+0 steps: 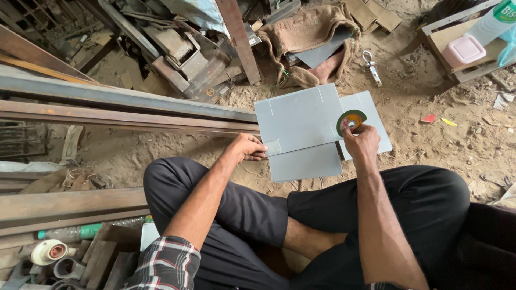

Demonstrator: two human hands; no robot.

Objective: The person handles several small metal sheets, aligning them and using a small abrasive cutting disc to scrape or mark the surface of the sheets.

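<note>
1. I see my left hand (248,148) pressed on the near-left corner of the top grey metal sheet (298,119), fingers curled over its edge, pinning it flat.
2. My right hand (361,140) is closed around a small green-and-yellow disc (350,119) (a cutting wheel, by the look of it), which it holds against the sheet's right edge.
3. The sheet lies on the sandy ground (430,145) just ahead of my crossed legs, stacked over two more grey sheets; its long side runs left to right, between my two hands.
4. The disc sits at the right end, so my right hand is the nearer one; long steel bars (123,107) run off to the left.
</note>
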